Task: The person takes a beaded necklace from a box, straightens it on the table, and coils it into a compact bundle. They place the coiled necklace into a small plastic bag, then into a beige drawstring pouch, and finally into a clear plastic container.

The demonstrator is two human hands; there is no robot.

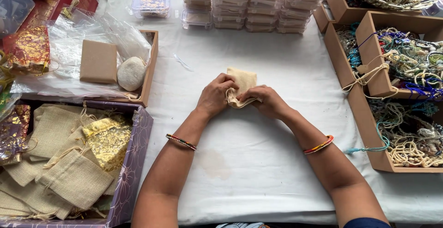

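Our left hand (pixel 215 95) and right hand (pixel 266 100) both pinch the small cream pouch (pixel 242 86) at its lower edge, steadying it flat against the white surface (pixel 258 154).

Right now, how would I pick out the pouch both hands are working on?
Start at the white tablecloth and look to its middle. There the left hand and right hand pinch a small cream cloth pouch. Unlike the burlap pouches boxed at far left, it lies alone.
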